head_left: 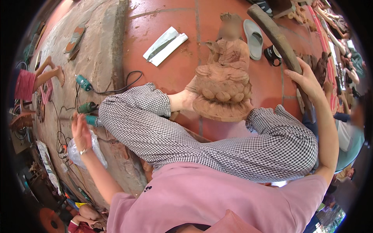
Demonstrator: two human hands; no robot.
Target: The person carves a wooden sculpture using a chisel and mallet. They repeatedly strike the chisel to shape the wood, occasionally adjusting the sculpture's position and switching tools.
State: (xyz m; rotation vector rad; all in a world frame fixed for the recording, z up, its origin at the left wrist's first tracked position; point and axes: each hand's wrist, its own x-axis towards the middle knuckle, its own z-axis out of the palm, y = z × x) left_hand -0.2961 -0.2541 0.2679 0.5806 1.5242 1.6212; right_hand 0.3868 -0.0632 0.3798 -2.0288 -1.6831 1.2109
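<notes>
My left hand is raised over the stone ledge at the left, fingers stretched out and slightly blurred, with nothing in it. Close by are green rotary power tools with black cords. At the right, my right hand is closed around a long, dark, curved wooden bar, which slants from the upper right down past my knee. A carved wooden statue, a seated figure on a petalled base, stands upright on the floor between my bare feet. Neither hand touches it.
On the red tiled floor lies an open white sheet with a dark picture. A grey slipper and a black mug stand beside the statue. A plastic bag lies on the ledge. Other people are at both sides.
</notes>
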